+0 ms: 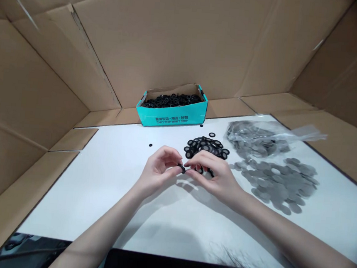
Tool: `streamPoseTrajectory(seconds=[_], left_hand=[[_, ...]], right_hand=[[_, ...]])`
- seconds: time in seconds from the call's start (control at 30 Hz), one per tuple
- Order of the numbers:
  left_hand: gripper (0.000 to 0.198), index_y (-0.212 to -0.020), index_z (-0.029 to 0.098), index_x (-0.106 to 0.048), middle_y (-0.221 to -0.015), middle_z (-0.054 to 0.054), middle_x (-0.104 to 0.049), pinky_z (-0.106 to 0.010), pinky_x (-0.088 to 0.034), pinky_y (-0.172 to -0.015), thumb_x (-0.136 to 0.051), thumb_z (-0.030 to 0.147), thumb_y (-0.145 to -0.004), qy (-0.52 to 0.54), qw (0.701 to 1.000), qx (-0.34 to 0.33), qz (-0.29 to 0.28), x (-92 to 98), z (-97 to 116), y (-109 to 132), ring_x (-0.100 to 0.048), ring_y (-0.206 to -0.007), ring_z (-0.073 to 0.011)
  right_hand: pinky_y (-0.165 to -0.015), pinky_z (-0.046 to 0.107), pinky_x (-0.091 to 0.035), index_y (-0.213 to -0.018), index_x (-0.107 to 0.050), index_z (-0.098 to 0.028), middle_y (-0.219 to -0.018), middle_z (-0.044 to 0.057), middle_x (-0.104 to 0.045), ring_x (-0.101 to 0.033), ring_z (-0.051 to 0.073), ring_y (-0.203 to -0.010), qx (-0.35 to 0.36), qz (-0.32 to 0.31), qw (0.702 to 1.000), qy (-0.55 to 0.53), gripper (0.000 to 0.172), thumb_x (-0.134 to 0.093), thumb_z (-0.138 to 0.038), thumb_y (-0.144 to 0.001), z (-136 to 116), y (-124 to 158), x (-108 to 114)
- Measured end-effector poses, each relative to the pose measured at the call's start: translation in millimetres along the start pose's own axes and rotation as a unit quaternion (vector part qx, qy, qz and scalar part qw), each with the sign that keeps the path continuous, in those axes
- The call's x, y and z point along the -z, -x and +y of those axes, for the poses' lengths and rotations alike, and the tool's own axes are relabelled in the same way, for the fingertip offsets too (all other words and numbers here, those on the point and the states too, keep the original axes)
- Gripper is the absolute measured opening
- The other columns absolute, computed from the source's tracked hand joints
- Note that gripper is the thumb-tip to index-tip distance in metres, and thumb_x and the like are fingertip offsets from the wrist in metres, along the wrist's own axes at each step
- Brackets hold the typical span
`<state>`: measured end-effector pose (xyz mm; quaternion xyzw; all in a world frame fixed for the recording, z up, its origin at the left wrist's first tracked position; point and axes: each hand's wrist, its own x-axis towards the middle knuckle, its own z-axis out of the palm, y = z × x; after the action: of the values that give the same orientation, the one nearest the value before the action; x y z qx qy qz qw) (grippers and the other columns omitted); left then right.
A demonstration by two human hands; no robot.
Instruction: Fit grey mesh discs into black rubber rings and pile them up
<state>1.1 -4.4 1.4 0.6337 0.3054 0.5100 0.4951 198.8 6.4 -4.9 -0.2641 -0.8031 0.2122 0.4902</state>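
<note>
Above the white table, my left hand (162, 166) pinches a small black ring (181, 168) between thumb and fingers. The thumb and forefinger of my right hand (217, 173) close on the ring's right side. Whether a disc sits inside the ring is too small to tell. A few more black rings show under my right hand's curled fingers; I cannot tell if they are held or lie on the table. Just behind that hand is a pile of black rings with grey centres (206, 147). Loose grey discs (280, 182) are spread to its right.
A turquoise box (174, 116) full of black rings stands at the back, against the cardboard wall (187, 39). A clear plastic bag (256, 136) of grey discs lies at the back right. One small black piece (150, 145) lies left of the pile. Cardboard encloses the white table (96, 177).
</note>
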Motion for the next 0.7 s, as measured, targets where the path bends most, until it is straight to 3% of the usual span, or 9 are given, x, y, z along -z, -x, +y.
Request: streamPoseTrajectory(seconds=[0.2,0.5,0.7], left_hand=[[0.017,-0.093,0.019,-0.060,-0.090,-0.001,-0.062,-0.021,-0.052,-0.078,-0.074,0.021,-0.085,0.001,1.000,0.016,0.009,-4.9,0.8,4.1,-0.062,-0.084,-0.0104],[0.022,-0.092,0.018,-0.062,-0.084,-0.001,-0.066,-0.024,-0.053,-0.078,-0.079,0.017,-0.079,0.005,0.999,0.023,-0.033,-6.6,1.6,6.6,-0.064,-0.080,-0.0114],[0.018,-0.086,0.017,-0.065,-0.083,-0.004,-0.068,-0.026,-0.053,-0.077,-0.080,0.024,-0.078,-0.042,0.999,0.017,0.006,-4.8,6.0,5.4,-0.065,-0.078,-0.0141]], right_hand=[[-0.062,0.026,-0.046,-0.090,-0.070,-0.018,-0.080,0.004,-0.068,-0.061,0.014,-0.070,-0.027,-0.027,0.999,-0.026,0.005,-0.066,-0.019,-0.090,1.0,-0.1,0.3],[-0.057,0.025,-0.041,-0.073,-0.069,-0.018,-0.069,0.001,-0.065,-0.055,0.012,-0.062,-0.094,-0.066,0.987,-0.111,0.014,-0.066,-0.022,-0.087,3.3,-1.9,3.9],[-0.058,0.026,-0.042,-0.076,-0.065,-0.018,-0.071,0.002,-0.062,-0.055,0.013,-0.064,-0.111,-0.087,0.984,-0.106,0.018,-0.064,-0.029,-0.090,1.4,-4.7,8.0]])
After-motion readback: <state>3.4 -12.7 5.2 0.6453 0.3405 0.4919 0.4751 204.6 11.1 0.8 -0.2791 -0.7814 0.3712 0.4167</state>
